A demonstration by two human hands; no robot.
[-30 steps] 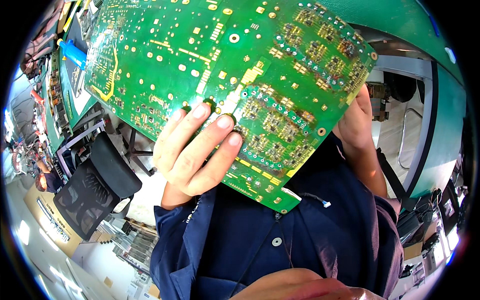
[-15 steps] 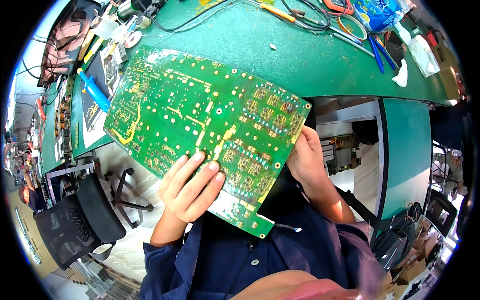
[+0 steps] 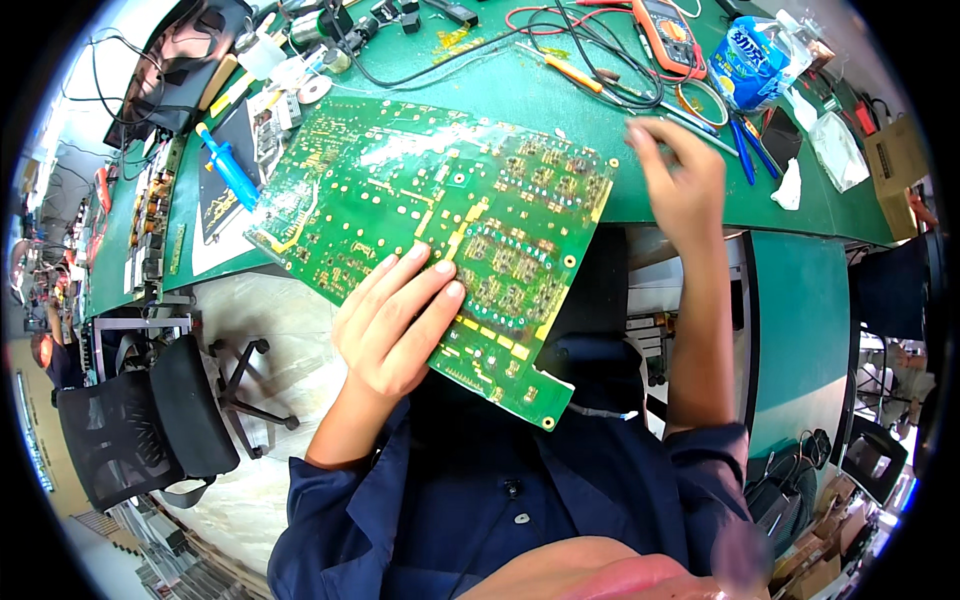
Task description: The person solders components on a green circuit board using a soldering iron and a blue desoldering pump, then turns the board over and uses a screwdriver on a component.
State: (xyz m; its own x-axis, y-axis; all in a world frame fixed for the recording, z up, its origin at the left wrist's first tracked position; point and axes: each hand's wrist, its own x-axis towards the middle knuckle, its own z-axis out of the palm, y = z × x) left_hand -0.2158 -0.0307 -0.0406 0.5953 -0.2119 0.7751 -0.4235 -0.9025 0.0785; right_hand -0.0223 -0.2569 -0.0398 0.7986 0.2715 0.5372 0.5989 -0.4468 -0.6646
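Green desk (image 3: 520,90) was overlapped at its near edge by the green circuit board (image 3: 430,210), across which the left hand (image 3: 388,335) was laid, grip closure untellable with thumb hidden, while the right hand (image 3: 686,180) was raised beside it, grip loosely curled, contents untellable.

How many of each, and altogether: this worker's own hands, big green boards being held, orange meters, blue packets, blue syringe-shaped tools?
Hands (left hand, right hand): 2
Big green board: 1
Orange meter: 1
Blue packet: 1
Blue syringe-shaped tool: 1
Total: 6
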